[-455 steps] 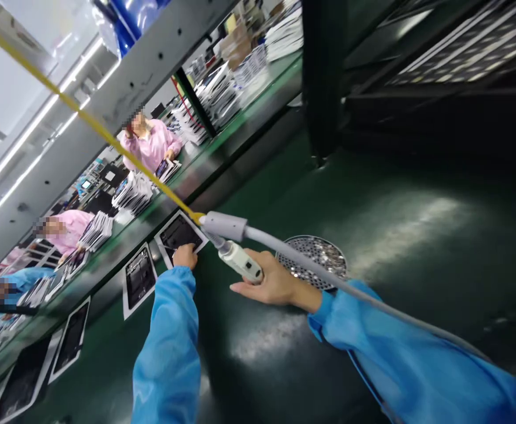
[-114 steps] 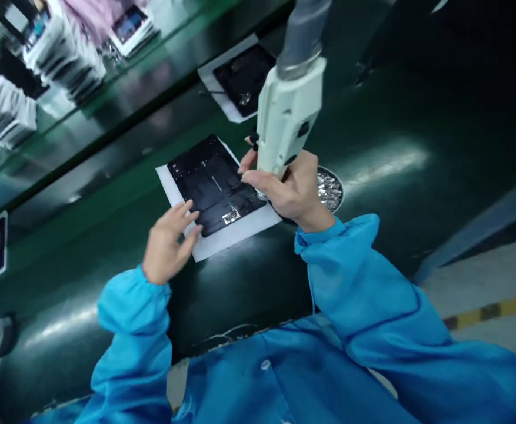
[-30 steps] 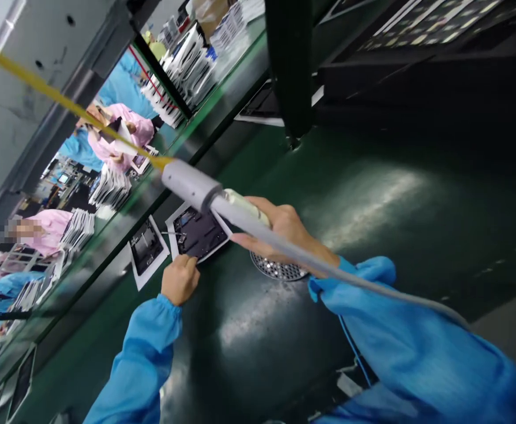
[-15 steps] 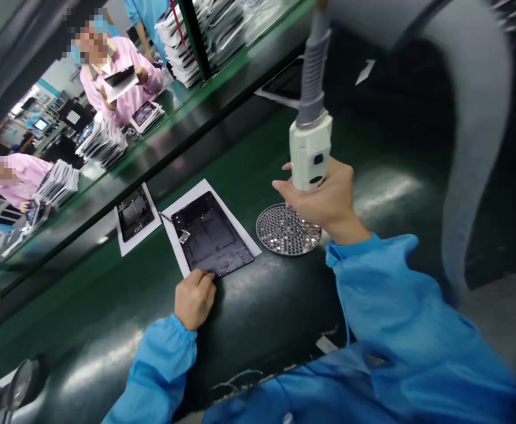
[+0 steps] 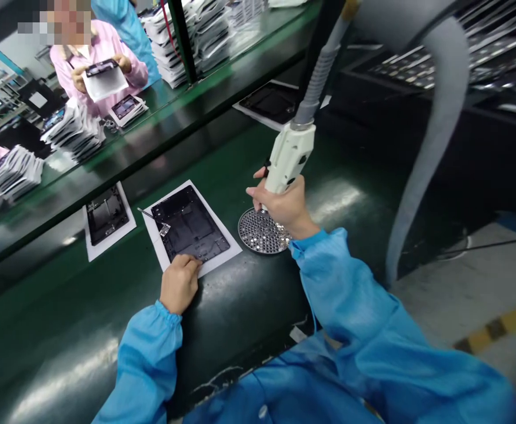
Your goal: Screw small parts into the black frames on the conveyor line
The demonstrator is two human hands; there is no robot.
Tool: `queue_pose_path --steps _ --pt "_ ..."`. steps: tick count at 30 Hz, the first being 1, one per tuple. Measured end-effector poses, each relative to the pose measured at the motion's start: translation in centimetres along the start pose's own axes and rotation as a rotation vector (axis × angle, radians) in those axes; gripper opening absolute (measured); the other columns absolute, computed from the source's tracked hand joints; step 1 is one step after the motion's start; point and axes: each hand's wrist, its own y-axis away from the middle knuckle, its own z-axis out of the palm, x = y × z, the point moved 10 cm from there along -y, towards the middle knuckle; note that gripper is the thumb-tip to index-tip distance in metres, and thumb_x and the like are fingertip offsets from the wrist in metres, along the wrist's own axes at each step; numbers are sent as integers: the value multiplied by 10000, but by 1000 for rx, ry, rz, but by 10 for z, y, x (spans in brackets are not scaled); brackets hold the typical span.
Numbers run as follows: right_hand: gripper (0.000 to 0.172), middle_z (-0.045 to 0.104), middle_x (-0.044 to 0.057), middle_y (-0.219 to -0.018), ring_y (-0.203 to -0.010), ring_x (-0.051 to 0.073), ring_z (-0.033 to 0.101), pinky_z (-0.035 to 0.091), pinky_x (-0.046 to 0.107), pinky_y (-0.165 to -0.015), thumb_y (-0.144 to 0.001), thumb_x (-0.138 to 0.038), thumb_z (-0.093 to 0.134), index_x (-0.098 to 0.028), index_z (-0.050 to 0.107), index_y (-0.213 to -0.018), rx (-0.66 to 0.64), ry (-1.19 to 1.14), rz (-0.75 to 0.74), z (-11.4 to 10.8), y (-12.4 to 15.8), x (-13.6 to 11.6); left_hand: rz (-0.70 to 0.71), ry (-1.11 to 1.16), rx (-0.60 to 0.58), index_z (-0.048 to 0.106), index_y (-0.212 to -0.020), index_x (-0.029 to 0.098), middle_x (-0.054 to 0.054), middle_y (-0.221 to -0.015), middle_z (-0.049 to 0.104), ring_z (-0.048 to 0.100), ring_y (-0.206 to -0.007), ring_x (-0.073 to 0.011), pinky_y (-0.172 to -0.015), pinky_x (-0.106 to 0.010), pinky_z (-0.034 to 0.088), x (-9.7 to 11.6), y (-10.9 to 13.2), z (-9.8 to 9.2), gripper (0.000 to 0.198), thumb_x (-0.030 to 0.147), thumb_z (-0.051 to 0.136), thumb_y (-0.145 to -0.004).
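Observation:
A black tablet back housing [image 5: 191, 227] lies open side up on a white sheet [image 5: 222, 257]. My left hand [image 5: 179, 284] has its fingers curled together, gripping the housing's near left corner. A small silvery metal piece [image 5: 165, 229] with a thin strip sits at the housing's left edge. My right hand [image 5: 286, 206] is wrapped around a white power screwdriver [image 5: 290, 156] hung from a ribbed grey hose, pointing down. Its tip is just above a round perforated tray [image 5: 258, 232] with small shiny screws in its holes; my fingers partly hide the tip.
Another opened tablet [image 5: 107, 218] on white paper is at the left, and a further one [image 5: 270, 103] lies behind. A thick grey tube [image 5: 434, 135] hangs at right. Across the green bench [image 5: 222, 141], a person in pink [image 5: 101, 50] holds a tablet beside stacks [image 5: 76, 129].
The screwdriver has come down over the round tray and now leans, its top to the right. My left hand stays at the housing's near corner. The view has shifted right.

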Motion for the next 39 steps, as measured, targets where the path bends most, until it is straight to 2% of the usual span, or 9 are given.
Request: queue_pose_path --steps 5,9,14,19,22,26,29,33,39 --pt "252 514 -90 -482 -387 119 491 471 299 -458 -659 -221 667 -208 568 -890 -7 -19 26 7 0 5 52 -31 -108 658 -1134 192 -79 -1031 648 602 -929 -219 -811 -327 528 11 -6 2 344 177 586 -797" --pt "272 516 -90 -479 -385 115 482 467 302 -465 -655 -209 671 -196 581 -911 2 -9 33 9 2 8 44 -60 -135 676 -1051 165 -90 -955 634 596 -913 -223 -807 -336 529 16 -8 11 351 64 475 -781" --pt "271 519 -88 -474 -382 113 482 459 297 -462 -657 -181 672 -188 587 -915 1 -28 11 10 2 11 72 -1 -235 682 -971 160 -93 -934 635 611 -908 -227 -792 -341 541 33 0 22 319 48 452 -781" --pt "259 524 -90 -467 -373 113 478 457 299 -447 -654 -162 680 -214 595 -893 8 -45 2 10 1 16 68 180 -341 700 -994 173 -64 -941 685 647 -900 -197 -820 -300 532 38 5 12 305 72 499 -788" --pt "245 529 -85 -470 -379 117 486 462 302 -443 -655 -157 682 -219 597 -876 8 -35 -1 10 1 17 -10 299 -327 707 -1028 190 -38 -968 719 671 -843 -176 -789 -272 536 11 -1 -2 252 189 578 -812" --pt "215 534 -83 -480 -389 115 491 471 303 -444 -659 -157 681 -222 587 -841 -6 -18 10 12 1 18 -259 167 25 721 -971 175 -60 -983 724 671 -843 -203 -770 -306 537 -60 -11 -35 231 276 550 -852" --pt "213 531 -81 -478 -382 114 486 466 303 -445 -655 -147 679 -209 590 -838 -16 -32 17 13 2 19 -429 53 190 715 -985 144 -93 -1028 703 661 -851 -230 -769 -338 532 -97 -8 -41 264 318 570 -849" --pt "184 528 -75 -461 -386 117 494 473 310 -470 -651 -132 678 -195 597 -804 -21 -14 11 13 2 17 -526 2 215 702 -1045 143 -106 -1077 674 649 -822 -234 -768 -355 520 -114 -5 -29 343 394 630 -823" --pt "189 536 -71 -433 -397 117 509 481 307 -515 -640 -78 678 -199 608 -767 12 36 34 12 3 16 -493 63 250 728 -911 167 -68 -909 699 637 -752 -199 -721 -317 497 -116 -5 -25 199 325 645 -824"
